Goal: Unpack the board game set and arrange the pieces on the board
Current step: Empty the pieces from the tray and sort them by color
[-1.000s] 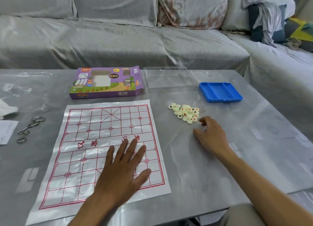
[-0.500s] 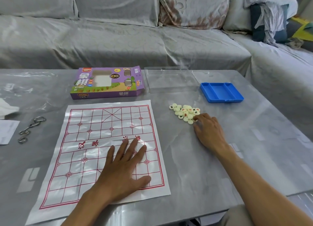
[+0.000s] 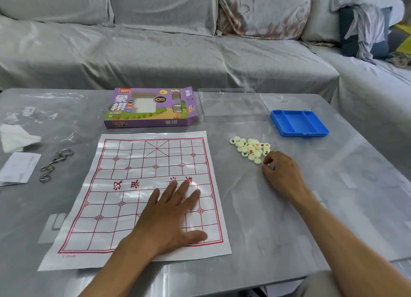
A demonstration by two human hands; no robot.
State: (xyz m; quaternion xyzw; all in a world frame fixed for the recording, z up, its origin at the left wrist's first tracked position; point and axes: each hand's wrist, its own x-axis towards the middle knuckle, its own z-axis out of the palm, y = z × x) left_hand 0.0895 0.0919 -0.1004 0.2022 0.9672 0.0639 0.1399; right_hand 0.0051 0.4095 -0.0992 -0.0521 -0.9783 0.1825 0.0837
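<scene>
Paper board (image 3: 142, 192) lies flat at centre-left of the frame on the grey bench (image 3: 289, 219), red grid facing up. Left hand (image 3: 169, 219) rests on the board's lower right part, palm down, fingers straight and spread, grip wide, holding nothing. Heap of cream pieces (image 3: 250, 148) sits on the bench right of the board, well apart from its edge; some show red or black characters. Right hand (image 3: 282, 174) is at the heap's lower right corner, fingers curled, fingertips (image 3: 266, 162) touching or pinching a piece at the heap's edge, can't tell which, grip narrow. Blue tray (image 3: 299, 123) is above-right of the heap, apart from it. Clear plastic lid (image 3: 231, 106) lies left of the tray, purple game box (image 3: 151, 108) left of that, above the board's top edge. Metal ring puzzle (image 3: 55, 163), white tissue (image 3: 15, 138) and a folded paper (image 3: 19, 168) at far left. Grey sofa (image 3: 166, 40) across the top.
</scene>
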